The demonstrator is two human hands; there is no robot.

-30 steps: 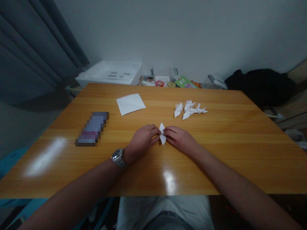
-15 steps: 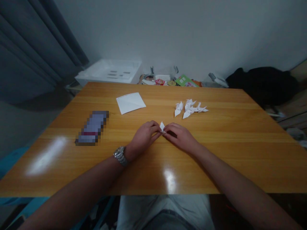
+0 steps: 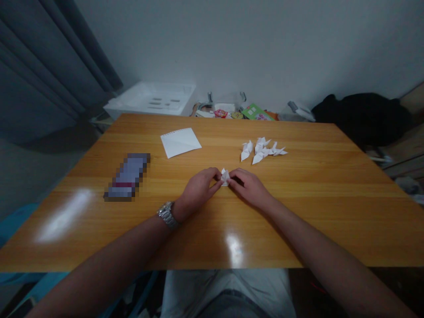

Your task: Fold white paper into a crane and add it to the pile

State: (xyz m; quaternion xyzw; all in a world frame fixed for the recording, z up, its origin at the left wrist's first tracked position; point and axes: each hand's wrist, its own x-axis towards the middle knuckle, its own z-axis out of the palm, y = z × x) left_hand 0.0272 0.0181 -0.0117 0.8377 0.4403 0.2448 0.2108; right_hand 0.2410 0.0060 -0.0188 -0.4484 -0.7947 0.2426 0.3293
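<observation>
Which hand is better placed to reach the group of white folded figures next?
Probably the right hand: it is nearer the white folded figures, while the left hand lies farther away. Both hands hold the small folded paper, so the right would have to let go first.

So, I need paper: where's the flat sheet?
Head view, left of centre: the flat sheet lies beyond the left hand, left of the folded figures.

Nothing can be read; markings on the green booklet point(image 3: 257, 112) are too small; the phone point(image 3: 128, 176) is pixelated.
</observation>
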